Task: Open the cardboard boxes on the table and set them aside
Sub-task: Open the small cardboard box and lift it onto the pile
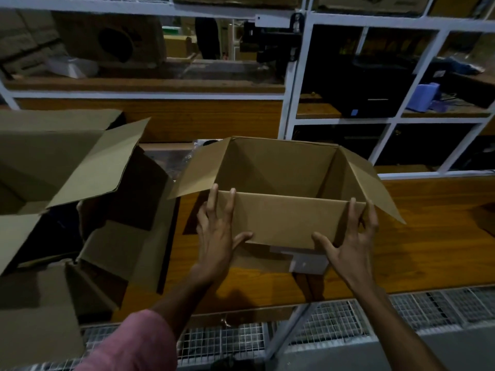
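Note:
A brown cardboard box [281,167] stands open on the wooden table [417,236], all its flaps folded outward and nothing visible inside. My left hand [214,231] holds the box's near left corner, fingers up along the side, thumb on the folded-down front flap [284,218]. My right hand [351,242] holds the near right corner the same way, thumb on the front flap. A larger opened cardboard box [88,183] sits at the left, its flaps spread wide and its inside dark.
A white metal shelving frame [289,103] with stored boxes and dark equipment rises behind the table. A wire mesh rack [401,311] lies below the table's near edge. Bare wood shows to the right of the box.

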### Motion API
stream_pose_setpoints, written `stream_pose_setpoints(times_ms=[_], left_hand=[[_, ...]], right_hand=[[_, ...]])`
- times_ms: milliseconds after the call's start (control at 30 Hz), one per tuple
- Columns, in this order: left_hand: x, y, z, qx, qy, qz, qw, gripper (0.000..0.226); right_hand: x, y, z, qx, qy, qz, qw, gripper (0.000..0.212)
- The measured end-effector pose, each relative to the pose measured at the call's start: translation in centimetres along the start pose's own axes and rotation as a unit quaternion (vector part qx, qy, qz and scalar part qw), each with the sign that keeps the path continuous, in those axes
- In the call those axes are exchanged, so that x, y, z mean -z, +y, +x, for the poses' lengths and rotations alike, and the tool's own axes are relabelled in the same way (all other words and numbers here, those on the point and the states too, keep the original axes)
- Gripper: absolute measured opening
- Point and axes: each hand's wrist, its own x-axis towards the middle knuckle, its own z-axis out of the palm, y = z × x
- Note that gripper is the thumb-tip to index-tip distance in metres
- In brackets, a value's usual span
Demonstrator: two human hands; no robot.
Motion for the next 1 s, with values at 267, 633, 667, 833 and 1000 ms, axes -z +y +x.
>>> stream_pose_setpoints(times_ms=[267, 633, 667, 833, 1000], left_hand=[[-0.1, 0.3, 2.9, -0.04, -0.045, -0.039, 0.997, 0.141], [1.4, 1.7, 4.1, -0.092, -0.014, 0.068, 0.993, 0.14], [1.9, 2.0, 4.3, -0.093, -0.006, 0.07, 0.993, 0.14], [5.6, 3.8, 5.1, -0.117, 0.037, 0.066, 0.99, 0.135], [11.9, 6.2, 7.9, -0.147, 0.123, 0.09, 0.977, 0.128]], right_hand=[[-0.4, 0.8, 3.3, 0.072, -0.048, 0.034, 0.996, 0.126], [1.0, -1.1, 4.1, 0.084, -0.021, -0.017, 0.996, 0.133], [1.4, -1.4, 4.3, 0.086, -0.016, -0.022, 0.996, 0.133], [4.4, -3.1, 6.0, 0.12, 0.01, -0.046, 0.992, 0.137], [9.1, -7.0, 10.2, 0.167, 0.06, -0.067, 0.982, 0.144]])
